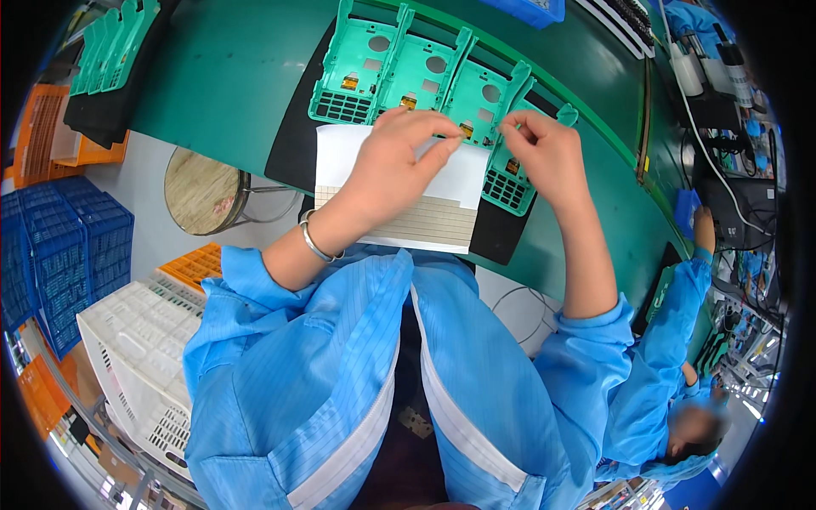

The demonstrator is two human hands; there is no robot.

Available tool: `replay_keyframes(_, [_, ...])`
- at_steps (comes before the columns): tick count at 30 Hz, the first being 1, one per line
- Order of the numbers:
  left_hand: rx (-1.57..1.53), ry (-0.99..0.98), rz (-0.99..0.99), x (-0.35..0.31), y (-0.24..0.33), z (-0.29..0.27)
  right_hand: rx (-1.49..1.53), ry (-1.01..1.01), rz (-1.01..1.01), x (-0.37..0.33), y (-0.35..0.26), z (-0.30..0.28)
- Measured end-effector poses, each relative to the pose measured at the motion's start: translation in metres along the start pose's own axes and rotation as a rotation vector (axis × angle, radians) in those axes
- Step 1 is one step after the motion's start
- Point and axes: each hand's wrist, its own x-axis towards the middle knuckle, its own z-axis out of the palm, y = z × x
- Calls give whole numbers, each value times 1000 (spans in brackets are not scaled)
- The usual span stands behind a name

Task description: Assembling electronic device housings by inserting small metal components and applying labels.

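Observation:
Several green plastic housings (366, 58) lie in a row on a black mat (289, 153), each with a small yellow-and-black part (350, 81) near its grille. In front of them is a white sheet (340, 153) whose near half carries rows of beige-grey strips (425, 223). My left hand (399, 161), with a silver bangle at the wrist, is above that sheet; its thumb and forefinger close together by a housing's lower edge. Just to the right, my right hand (548, 153) has its fingertips pinched over another housing. Whatever either pinch holds is too small to make out.
More green housings (110, 47) stand on a black pad at far left. A round stool (202, 191), white crate (140, 357) and blue crates (72, 246) are to the left. A green rail (595, 127) runs behind the housings. At right, a co-worker's blue sleeve (671, 314) reaches over the bench.

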Motion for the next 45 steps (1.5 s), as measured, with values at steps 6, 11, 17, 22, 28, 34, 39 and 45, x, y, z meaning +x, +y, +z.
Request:
replay_keyframes(6, [267,-134,202,-10,-4,11,-318,-90,-175,34,8,8])
replay_keyframes(11, [307,-164,191,-8,-10,17,-478,-157,-255,41,5,12])
replay_keyframes(17, [262,-159,121,-10,-11,16,-532,-181,-267,42,3,12])
replay_keyframes(22, [244,-157,117,-10,-11,15,-580,-99,-319,43,10,17])
replay_keyframes(28, [243,-157,119,-11,-13,15,-582,-54,-358,40,10,21])
replay_keyframes(34, [252,-155,133,-11,-12,11,-409,50,-327,33,14,17])
replay_keyframes(39, [98,-80,2,-8,-11,5,-71,40,-93,9,-2,3])
replay_keyframes(45, [-164,-127,-180,-1,10,-3,220,24,-230,-30,-25,5])
